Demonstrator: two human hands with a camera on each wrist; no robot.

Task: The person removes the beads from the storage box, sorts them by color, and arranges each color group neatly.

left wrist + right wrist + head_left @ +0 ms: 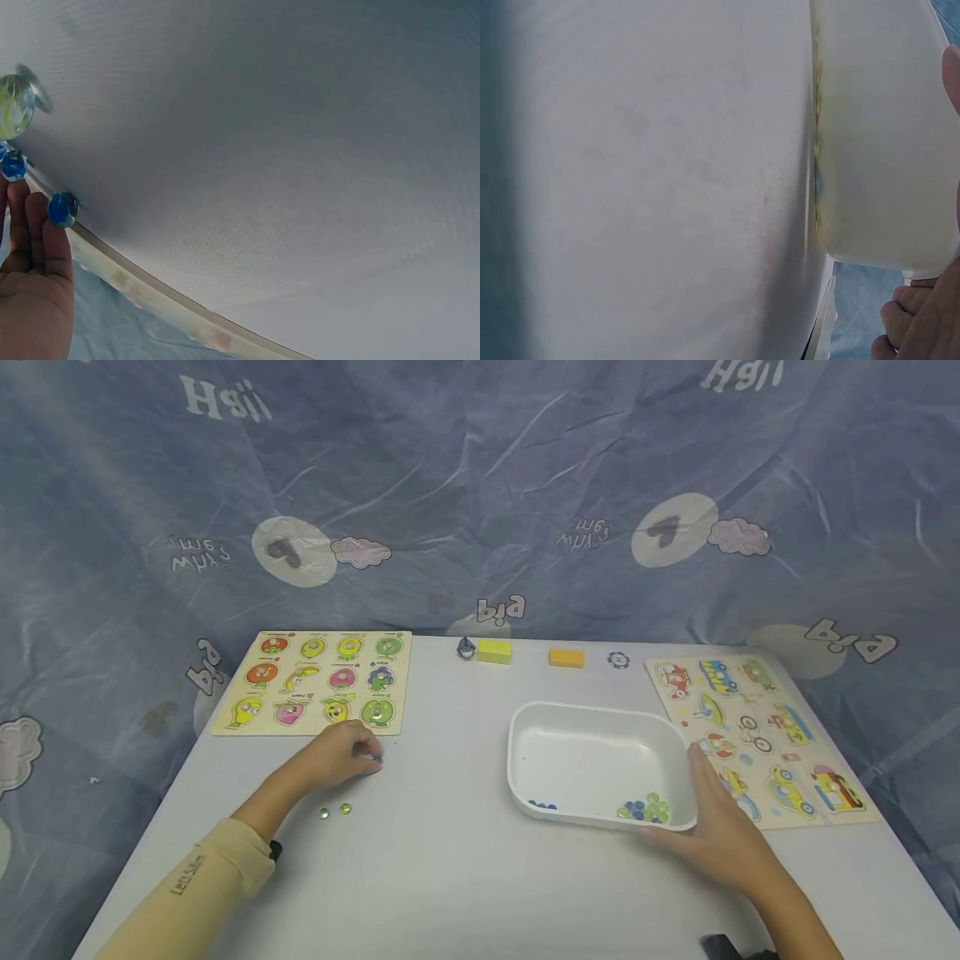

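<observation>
Left hand (pixel 337 756) low at the white table (pixel 450 877), just beside the pale fruit-picture puzzle board (pixel 324 685); fingers bent, with blue swirled glass marbles (pixel 63 209) at the fingertips; whether it pinches any or merely touches them, I cannot tell. Two yellow-green glass marbles (pixel 346 808) lie loose nearer the wrist. Right hand (pixel 723 839) grips the near right corner of the white rectangular plastic tray (pixel 570 760), thumb at the near side, fingers along the right wall; inside, a mixed blue and green marble cluster (pixel 654 810) sits near right, with a few blue ones toward the near left corner.

Step judged to be gathering marbles; best to cup the fingers and close the thumb lightly, since smooth glass would likely roll under a sideways push; tray better held level; release low, to limit bounce.

Writing: tan sleeve (pixel 180 902) reads "Lets Slim"; grey-blue backdrop (pixel 450 485) carries "Haii", as best read, plus inverted lettering, uncertain; puzzle labels too small; no brand made out.
</observation>
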